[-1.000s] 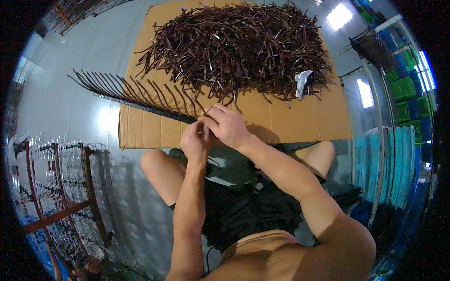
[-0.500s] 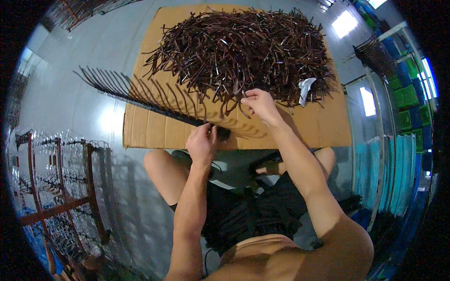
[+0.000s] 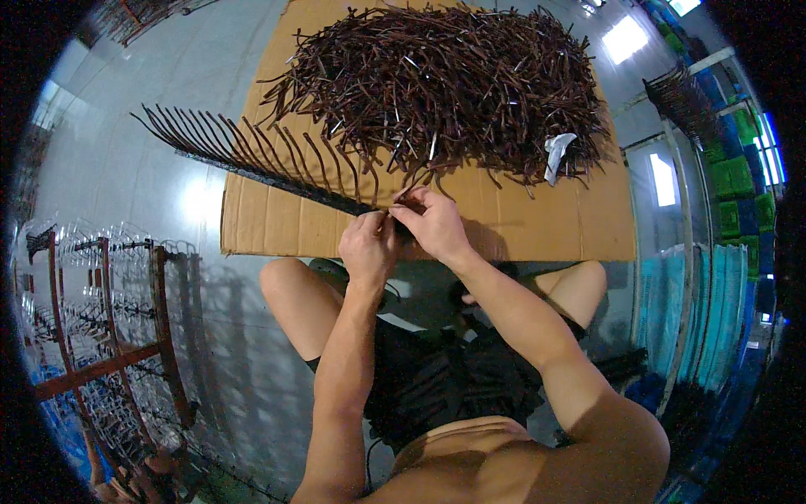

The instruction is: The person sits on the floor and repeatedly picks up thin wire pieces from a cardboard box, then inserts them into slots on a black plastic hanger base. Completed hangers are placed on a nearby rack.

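Matt brown cardboard sheet (image 3: 277,223) under dark metal-looking strips (image 3: 437,84); glossy grey floor (image 3: 134,185).

No packages, labels, signs, screens

Flattened cardboard sheet (image 3: 277,223) on grey floor (image 3: 151,168), under brown strip pile (image 3: 445,84).

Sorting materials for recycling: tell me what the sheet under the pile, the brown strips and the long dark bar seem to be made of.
Sheet: corrugated cardboard, matte tan, with fold creases. Brown strips: thin, curved, glossy dark brown with bright glints, probably plastic or coated metal; the look leaves it open. Long dark bar: black, slightly shiny, carrying a row of the same strips; likely metal or plastic. Both hands, left hand and right hand, meet at its near end.
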### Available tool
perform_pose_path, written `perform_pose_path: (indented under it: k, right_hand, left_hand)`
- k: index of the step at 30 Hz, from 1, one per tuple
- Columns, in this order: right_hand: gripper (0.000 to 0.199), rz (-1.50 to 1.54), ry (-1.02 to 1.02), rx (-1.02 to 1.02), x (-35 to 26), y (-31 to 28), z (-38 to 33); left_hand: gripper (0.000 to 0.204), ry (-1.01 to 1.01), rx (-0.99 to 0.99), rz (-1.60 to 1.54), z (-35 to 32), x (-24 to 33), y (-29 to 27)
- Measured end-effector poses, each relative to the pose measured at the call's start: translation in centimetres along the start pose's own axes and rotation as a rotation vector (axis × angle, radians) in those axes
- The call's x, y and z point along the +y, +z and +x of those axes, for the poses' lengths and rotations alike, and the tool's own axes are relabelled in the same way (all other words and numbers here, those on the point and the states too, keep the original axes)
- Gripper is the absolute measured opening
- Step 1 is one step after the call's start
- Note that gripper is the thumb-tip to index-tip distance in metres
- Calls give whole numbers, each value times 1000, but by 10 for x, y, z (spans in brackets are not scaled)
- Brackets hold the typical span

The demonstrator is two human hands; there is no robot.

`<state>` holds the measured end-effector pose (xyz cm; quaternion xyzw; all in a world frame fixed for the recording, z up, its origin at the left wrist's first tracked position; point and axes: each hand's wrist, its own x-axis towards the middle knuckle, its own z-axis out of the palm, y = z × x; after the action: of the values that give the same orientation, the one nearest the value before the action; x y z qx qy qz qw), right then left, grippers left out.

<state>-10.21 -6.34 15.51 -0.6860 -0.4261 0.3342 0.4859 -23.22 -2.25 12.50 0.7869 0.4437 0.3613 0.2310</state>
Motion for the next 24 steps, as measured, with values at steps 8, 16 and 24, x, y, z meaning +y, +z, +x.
perform_pose_path:
  k: [8, 16, 24]
  right_hand:
    - [23, 125, -8, -9, 3, 4, 1]
    - [17, 66, 14, -5, 7, -12, 5]
    - [29, -150, 264, 247, 27, -124, -16]
  left_hand:
    - [11, -23, -5, -27, 2, 3, 2]
    - [16, -62, -40, -37, 0, 3, -3]
    - [18, -107, -57, 18, 0, 5, -9]
